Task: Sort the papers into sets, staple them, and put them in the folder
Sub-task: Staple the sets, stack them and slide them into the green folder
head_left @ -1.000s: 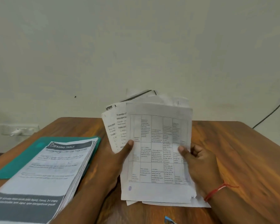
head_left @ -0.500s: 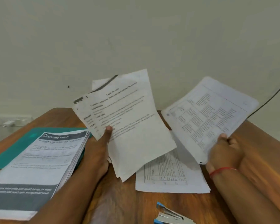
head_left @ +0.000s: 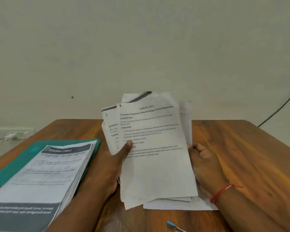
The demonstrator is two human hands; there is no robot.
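Left hand (head_left: 107, 166) pinches the loose papers (head_left: 154, 148) over mid-worktop, thumb on the front sheet. Right hand (head_left: 206, 164) grips their right edge, fingers curled. Papers stand on their lower edge, probably to square them for sorting. Thick stack (head_left: 45, 173) lies on the green folder (head_left: 12, 164) at the left edge; stapler (head_left: 172, 226) at the near edge. Wooden worktop (head_left: 241, 156); plain wall behind, cable (head_left: 278, 108) right, socket (head_left: 12, 133) left.

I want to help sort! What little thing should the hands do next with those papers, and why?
Probably the right hand should peel the front sheet off the fanned bundle the left hand holds. The sheets behind have dark header bars it lacks, so this seems a mixed lot; the stapler can wait.
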